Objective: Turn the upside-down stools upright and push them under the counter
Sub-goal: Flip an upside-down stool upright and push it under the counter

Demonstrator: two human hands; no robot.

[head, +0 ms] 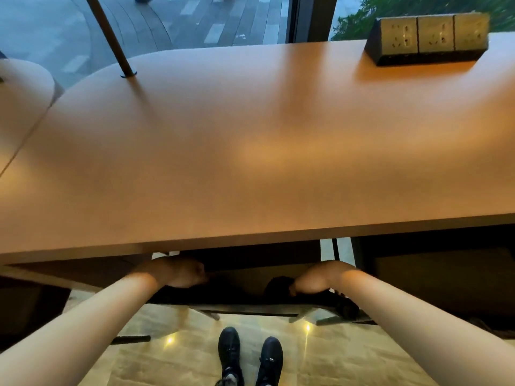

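Observation:
A dark stool (245, 298) stands upright on the floor, its black seat mostly tucked below the front edge of the orange-brown counter (250, 140). My left hand (175, 271) grips the seat's left side and my right hand (320, 275) grips its right side, fingers curled over the seat. Both hands sit just under the counter's lip. The stool's metal legs (209, 313) show below the seat; the far part of the seat is hidden by the counter.
A black triple power socket block (426, 37) sits on the counter at the back right. A slanted dark pole (111, 34) meets the counter at the back left. Glass windows lie beyond. My black shoes (250, 355) stand on the polished stone floor.

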